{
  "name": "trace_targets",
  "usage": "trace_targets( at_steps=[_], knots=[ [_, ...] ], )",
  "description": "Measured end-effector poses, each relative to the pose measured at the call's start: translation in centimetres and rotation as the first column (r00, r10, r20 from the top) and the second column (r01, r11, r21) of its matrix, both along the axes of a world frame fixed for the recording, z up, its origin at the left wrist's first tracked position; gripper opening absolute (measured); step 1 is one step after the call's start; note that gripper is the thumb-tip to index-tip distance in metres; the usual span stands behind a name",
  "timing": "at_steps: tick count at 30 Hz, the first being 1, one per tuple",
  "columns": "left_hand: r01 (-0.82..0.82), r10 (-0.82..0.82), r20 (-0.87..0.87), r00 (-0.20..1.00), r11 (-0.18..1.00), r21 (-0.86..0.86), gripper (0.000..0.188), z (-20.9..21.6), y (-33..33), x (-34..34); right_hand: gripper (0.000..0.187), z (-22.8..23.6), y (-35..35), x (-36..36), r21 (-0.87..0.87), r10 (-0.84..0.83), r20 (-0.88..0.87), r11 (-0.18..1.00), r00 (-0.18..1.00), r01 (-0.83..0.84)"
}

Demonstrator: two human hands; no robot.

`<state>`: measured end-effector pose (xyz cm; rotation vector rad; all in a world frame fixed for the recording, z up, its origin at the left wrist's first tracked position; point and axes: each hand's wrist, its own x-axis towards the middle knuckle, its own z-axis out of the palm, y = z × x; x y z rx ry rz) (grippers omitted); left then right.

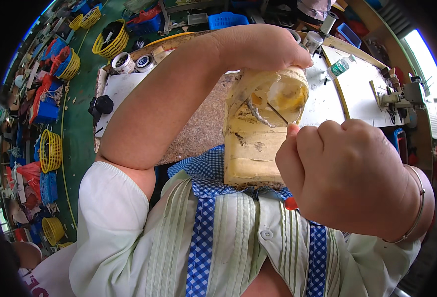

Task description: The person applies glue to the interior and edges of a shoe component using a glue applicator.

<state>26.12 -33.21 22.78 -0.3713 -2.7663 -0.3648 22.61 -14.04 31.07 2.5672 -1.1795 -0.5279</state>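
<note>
In the middle, a yellowed, crusted plastic container (pixel 253 153) tilts toward me, its ragged round opening facing up and its lower end close to my apron. My left hand (pixel 277 47) is bent over the far rim, closed on it, with most fingers hidden. My right hand (pixel 339 166) makes a fist around a thin-shafted tool (pixel 278 114). Its dark shaft reaches into the opening, and a red end sticks out below the fist; the exact kind of tool does not show. A grey, dried-looking strand (pixel 258 113) hangs along the opening's near edge.
The worktable (pixel 193 129) has a brown, speckled top. Around it are white tubs (pixel 123 63), a black knob (pixel 101 105), a plastic bottle (pixel 339 68) and a machine (pixel 409 96) at right. Yellow baskets (pixel 51 151) and a blue crate (pixel 228 20) stand beyond.
</note>
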Motion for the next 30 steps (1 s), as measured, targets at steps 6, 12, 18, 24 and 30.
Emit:
trace_targets(
  at_steps=[6, 12, 18, 24, 30],
  knots=[
    [0.013, -0.011, 0.058, 0.998, 0.999, -0.036, 0.017, 0.3, 0.2, -0.7, 0.008, 1.5, -0.1, -1.1, 0.125, -0.210, 0.168, 0.974, 0.963, 0.190],
    [0.070, -0.061, -0.129, 0.990, 0.995, 0.070, 0.022, -0.2, 0.0, -0.5, 0.013, 1.1, 0.9, -1.7, 0.059, -0.213, 0.255, 0.977, 0.943, 0.205],
    [0.004, 0.000, -0.039, 0.999, 0.994, 0.109, 0.025, 1.7, 0.6, 1.2, 0.019, 1.9, 2.9, -3.6, -0.001, -0.269, 0.528, 0.949, 0.806, 0.317],
    [0.175, -0.175, 0.039, 0.984, 0.985, 0.012, 0.019, 2.7, -0.6, 0.2, 0.023, 0.8, 2.9, -2.9, -0.226, -0.104, 0.501, 0.943, 0.859, 0.246],
    [0.183, -0.183, -0.044, 0.982, 0.983, -0.011, 0.013, 3.9, 0.5, 1.4, 0.029, -0.9, 1.5, -2.9, -0.190, -0.035, 0.379, 0.975, 0.925, 0.114]
  ],
)
